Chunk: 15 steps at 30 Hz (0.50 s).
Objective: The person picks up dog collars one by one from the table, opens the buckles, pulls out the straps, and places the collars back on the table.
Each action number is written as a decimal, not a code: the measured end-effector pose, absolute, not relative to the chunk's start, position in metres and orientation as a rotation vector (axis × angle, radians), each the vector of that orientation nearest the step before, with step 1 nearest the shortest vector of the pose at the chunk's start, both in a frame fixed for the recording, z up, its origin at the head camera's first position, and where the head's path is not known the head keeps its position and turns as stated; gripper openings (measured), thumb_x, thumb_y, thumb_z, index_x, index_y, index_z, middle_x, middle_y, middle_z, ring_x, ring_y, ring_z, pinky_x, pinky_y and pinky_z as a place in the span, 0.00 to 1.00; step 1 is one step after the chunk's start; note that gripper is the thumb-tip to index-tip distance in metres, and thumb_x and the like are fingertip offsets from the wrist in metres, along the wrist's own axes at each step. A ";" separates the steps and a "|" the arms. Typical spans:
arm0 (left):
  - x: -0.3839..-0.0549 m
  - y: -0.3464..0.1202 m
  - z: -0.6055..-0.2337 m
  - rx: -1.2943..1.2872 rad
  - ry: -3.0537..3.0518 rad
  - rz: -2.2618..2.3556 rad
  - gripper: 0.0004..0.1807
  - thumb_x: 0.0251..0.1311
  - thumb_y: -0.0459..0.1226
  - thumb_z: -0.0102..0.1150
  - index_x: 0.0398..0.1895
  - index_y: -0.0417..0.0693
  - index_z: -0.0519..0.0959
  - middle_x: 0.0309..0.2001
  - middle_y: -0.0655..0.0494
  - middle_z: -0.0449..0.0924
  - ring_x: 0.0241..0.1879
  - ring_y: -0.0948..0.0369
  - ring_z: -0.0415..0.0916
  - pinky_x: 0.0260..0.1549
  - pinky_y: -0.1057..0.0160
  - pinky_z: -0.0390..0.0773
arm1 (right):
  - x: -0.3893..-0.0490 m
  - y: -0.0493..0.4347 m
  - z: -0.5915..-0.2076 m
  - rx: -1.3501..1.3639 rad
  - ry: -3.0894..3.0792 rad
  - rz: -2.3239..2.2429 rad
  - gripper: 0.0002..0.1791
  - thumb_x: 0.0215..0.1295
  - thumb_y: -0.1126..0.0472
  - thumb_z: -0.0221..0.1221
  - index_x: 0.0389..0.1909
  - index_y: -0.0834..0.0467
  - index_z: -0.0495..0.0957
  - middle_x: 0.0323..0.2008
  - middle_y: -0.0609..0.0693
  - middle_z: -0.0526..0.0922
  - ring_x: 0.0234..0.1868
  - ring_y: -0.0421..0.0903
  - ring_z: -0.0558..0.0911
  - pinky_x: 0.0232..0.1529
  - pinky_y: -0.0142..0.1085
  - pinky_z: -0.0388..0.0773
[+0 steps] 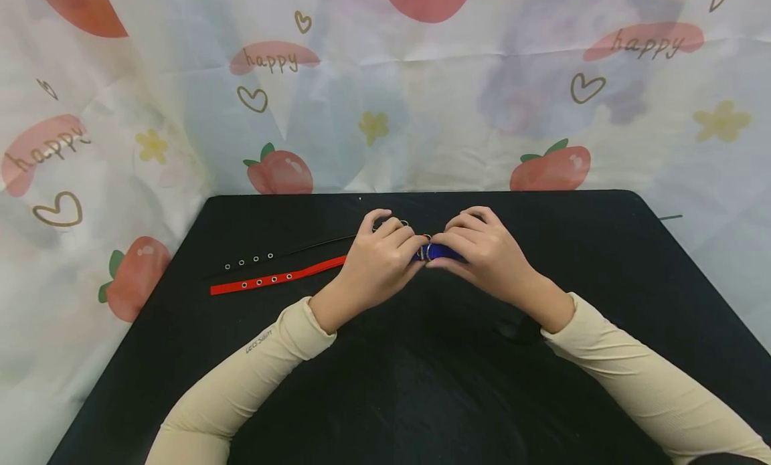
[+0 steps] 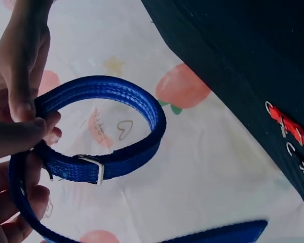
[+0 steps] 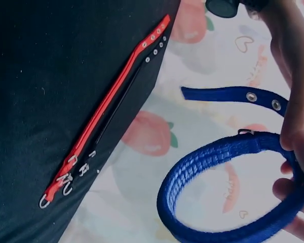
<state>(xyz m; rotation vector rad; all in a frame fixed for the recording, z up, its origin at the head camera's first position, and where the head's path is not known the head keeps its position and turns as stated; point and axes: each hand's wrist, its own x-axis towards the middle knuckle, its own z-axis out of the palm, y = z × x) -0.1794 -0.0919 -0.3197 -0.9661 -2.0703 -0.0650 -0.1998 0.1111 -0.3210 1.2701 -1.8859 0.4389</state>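
Both hands meet over the far middle of the table on a blue pet collar [image 1: 444,252]. My left hand [image 1: 381,256] grips it from the left, and my right hand [image 1: 480,249] pinches it from the right, fingers curled and thumb below. In the left wrist view the collar [image 2: 159,121] bends into a loop with a silver buckle [image 2: 100,171] on its band. Its pointed free end [image 2: 233,232] hangs loose. Metal eyelets [image 3: 251,96] line that loose end in the right wrist view. Fingers hide the part of the band being gripped.
Left of the hands, a red collar [image 1: 313,269] with eyelets lies stretched out on the black table [image 1: 421,371]. A thin black collar [image 1: 313,243] lies just behind it. Their metal fittings [image 3: 66,177] show at one end. A printed curtain [image 1: 434,104] stands behind the table.
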 end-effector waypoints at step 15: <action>-0.180 -0.095 -0.316 -0.967 -2.093 -0.050 0.09 0.53 0.43 0.64 0.34 0.50 0.85 0.29 0.59 0.85 0.34 0.61 0.76 0.55 0.50 0.70 | -0.201 0.121 -0.319 1.278 -1.933 0.326 0.25 0.69 0.46 0.47 0.34 0.61 0.84 0.24 0.52 0.84 0.32 0.50 0.79 0.45 0.51 0.72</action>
